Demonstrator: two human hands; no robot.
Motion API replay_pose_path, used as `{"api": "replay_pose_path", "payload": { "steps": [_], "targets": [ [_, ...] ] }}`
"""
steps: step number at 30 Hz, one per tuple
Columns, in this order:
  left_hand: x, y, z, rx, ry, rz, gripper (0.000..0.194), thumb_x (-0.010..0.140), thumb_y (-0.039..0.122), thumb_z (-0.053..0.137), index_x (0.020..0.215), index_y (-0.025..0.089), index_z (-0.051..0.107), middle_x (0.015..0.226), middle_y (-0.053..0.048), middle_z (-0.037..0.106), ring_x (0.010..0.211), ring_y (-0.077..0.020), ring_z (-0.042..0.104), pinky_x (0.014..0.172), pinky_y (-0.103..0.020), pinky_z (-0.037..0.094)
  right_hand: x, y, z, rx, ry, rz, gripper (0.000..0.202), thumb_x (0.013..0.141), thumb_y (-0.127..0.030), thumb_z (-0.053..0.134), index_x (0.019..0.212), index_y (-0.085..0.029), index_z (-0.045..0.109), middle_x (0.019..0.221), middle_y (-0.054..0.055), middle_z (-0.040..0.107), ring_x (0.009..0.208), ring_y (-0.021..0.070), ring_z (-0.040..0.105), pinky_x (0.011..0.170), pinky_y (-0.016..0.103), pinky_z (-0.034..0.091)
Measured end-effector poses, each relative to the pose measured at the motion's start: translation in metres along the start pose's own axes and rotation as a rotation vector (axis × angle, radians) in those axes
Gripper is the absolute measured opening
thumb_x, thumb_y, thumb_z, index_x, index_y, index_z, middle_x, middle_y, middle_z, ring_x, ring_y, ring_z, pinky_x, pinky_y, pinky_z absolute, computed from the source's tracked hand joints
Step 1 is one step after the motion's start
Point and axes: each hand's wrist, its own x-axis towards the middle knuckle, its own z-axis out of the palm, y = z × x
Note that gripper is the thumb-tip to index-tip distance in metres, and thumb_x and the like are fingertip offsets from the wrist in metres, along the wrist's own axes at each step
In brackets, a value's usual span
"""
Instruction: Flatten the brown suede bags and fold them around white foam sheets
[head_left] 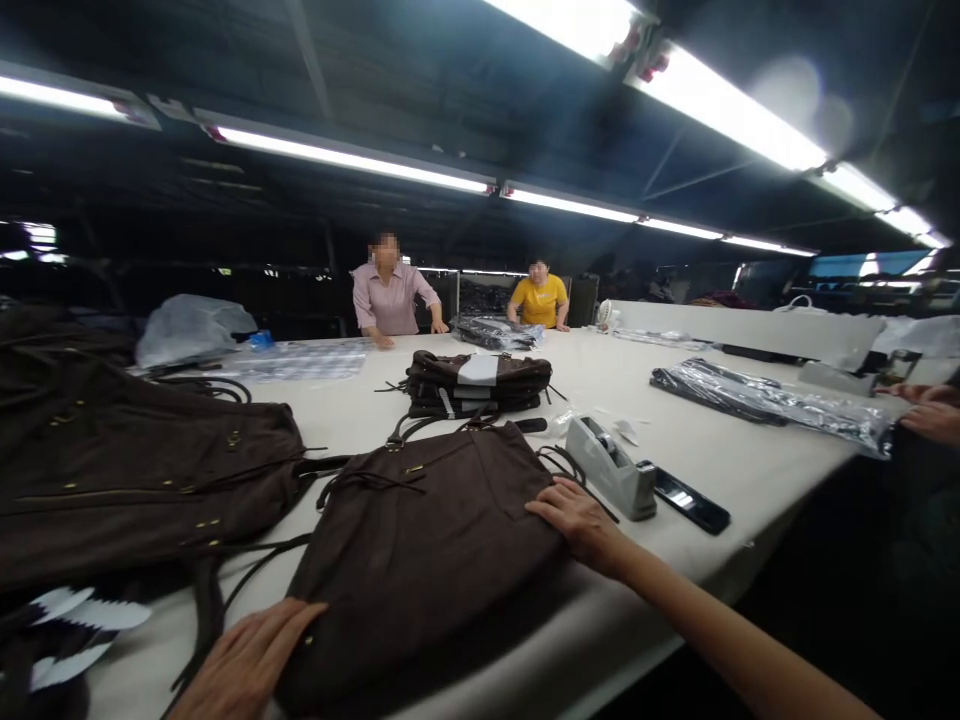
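A dark brown bag (pixel 427 540) lies flat on the pale table (pixel 592 380), its handles and cords toward the far side. My left hand (pixel 251 655) rests on the bag's near left corner, fingers stretched out. On its right edge lies my right hand (pixel 581 520), with the fingers spread over the fabric. Just beyond that hand stands a grey tape dispenser (pixel 611 470), and a black phone (pixel 690 497) lies beside it. Behind the bag is a stack of folded brown bags (pixel 480 385) with white paper around them.
More brown bags (pixel 150 460) are heaped at the left. Plastic-wrapped items (pixel 765 400) lie at the right, near another person's hands (pixel 930 410). Two people, in a pink shirt (pixel 390 300) and a yellow shirt (pixel 540 298), stand at the far side. White paper pieces (pixel 97 612) show at lower left.
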Motion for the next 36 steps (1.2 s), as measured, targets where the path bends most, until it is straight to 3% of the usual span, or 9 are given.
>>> {"api": "replay_pose_path", "payload": {
  "steps": [2, 6, 10, 14, 20, 23, 28, 32, 36],
  "targets": [
    [0.01, 0.01, -0.004, -0.037, 0.015, -0.023, 0.065, 0.073, 0.068, 0.066, 0.121, 0.024, 0.067, 0.121, -0.009, 0.069, 0.117, -0.0321, 0.06, 0.102, -0.043, 0.049, 0.001, 0.007, 0.0, -0.045, -0.015, 0.035, 0.043, 0.083, -0.009, 0.053, 0.125, -0.019, 0.06, 0.108, 0.011, 0.064, 0.107, 0.0247, 0.059, 0.111, 0.046, 0.037],
    [0.03, 0.03, -0.016, -0.077, -0.036, 0.047, 0.067, 0.078, 0.073, 0.059, 0.126, 0.027, 0.066, 0.121, -0.008, 0.068, 0.119, -0.0317, 0.06, 0.114, -0.049, 0.037, 0.002, 0.002, -0.012, -0.073, -0.171, -0.04, 0.044, 0.076, -0.011, 0.063, 0.12, -0.015, 0.063, 0.106, 0.011, 0.063, 0.105, 0.0253, 0.058, 0.109, 0.045, 0.037],
    [0.034, 0.041, -0.024, -0.079, -0.156, 0.135, 0.09, 0.073, 0.081, 0.054, 0.137, 0.018, 0.056, 0.125, -0.014, 0.066, 0.118, -0.0333, 0.061, 0.119, -0.055, 0.026, 0.005, -0.001, -0.025, 0.027, -0.297, -0.098, 0.062, 0.072, -0.041, 0.079, 0.125, -0.013, 0.062, 0.109, 0.012, 0.062, 0.109, 0.0272, 0.057, 0.112, 0.047, 0.034],
    [0.037, 0.041, -0.039, 0.028, -0.282, 0.099, 0.105, 0.079, 0.087, 0.033, 0.14, 0.002, 0.047, 0.133, -0.023, 0.059, 0.123, -0.0345, 0.056, 0.113, -0.053, 0.032, 0.006, 0.002, -0.03, 0.049, -0.345, -0.074, 0.071, 0.081, -0.066, 0.066, 0.127, -0.012, 0.063, 0.113, 0.012, 0.061, 0.115, 0.0278, 0.056, 0.119, 0.049, 0.023],
    [0.062, 0.034, -0.058, 0.119, -0.422, 0.102, 0.077, 0.084, 0.072, 0.051, 0.12, 0.005, 0.062, 0.108, -0.013, 0.066, 0.105, -0.0292, 0.061, 0.098, -0.039, 0.043, 0.016, -0.001, -0.039, 0.099, -0.439, 0.047, 0.073, 0.074, -0.07, 0.07, 0.117, -0.011, 0.07, 0.103, 0.012, 0.059, 0.109, 0.0309, 0.054, 0.108, 0.048, 0.036],
    [0.074, 0.028, -0.055, -0.017, -0.389, -0.015, 0.071, 0.082, 0.074, 0.048, 0.108, 0.009, 0.062, 0.1, -0.007, 0.067, 0.099, -0.025, 0.062, 0.092, -0.033, 0.043, 0.026, 0.006, -0.044, 0.234, -0.472, 0.178, 0.07, 0.064, -0.064, 0.081, 0.111, -0.013, 0.072, 0.1, 0.01, 0.061, 0.101, 0.0281, 0.057, 0.093, 0.038, 0.046],
    [0.079, 0.024, -0.052, -0.298, -0.317, -0.287, 0.07, 0.078, 0.075, 0.039, 0.103, 0.013, 0.061, 0.084, 0.003, 0.066, 0.081, -0.0167, 0.064, 0.074, -0.02, 0.042, 0.039, 0.018, -0.048, 0.422, -0.52, 0.399, 0.066, 0.057, -0.056, 0.087, 0.108, -0.018, 0.07, 0.106, 0.006, 0.066, 0.099, 0.0235, 0.06, 0.081, 0.028, 0.046],
    [0.083, 0.032, -0.058, -0.621, -0.33, -0.549, 0.059, 0.071, 0.068, 0.053, 0.102, 0.018, 0.06, 0.067, 0.007, 0.063, 0.058, -0.0121, 0.06, 0.057, -0.017, 0.043, 0.047, 0.019, -0.052, 0.552, -0.551, 0.487, 0.063, 0.055, -0.053, 0.087, 0.104, -0.018, 0.07, 0.096, 0.003, 0.067, 0.092, 0.0201, 0.061, 0.072, 0.024, 0.045],
    [0.101, 0.034, -0.057, -0.792, -0.421, -0.839, 0.067, 0.055, 0.065, 0.069, 0.103, 0.019, 0.062, 0.056, 0.004, 0.063, 0.051, -0.0174, 0.061, 0.047, -0.021, 0.043, 0.059, 0.019, -0.054, 0.737, -0.531, 0.59, 0.054, 0.054, -0.054, 0.085, 0.091, -0.017, 0.069, 0.077, -0.001, 0.064, 0.076, 0.0163, 0.06, 0.061, 0.022, 0.044]
  ]
}}
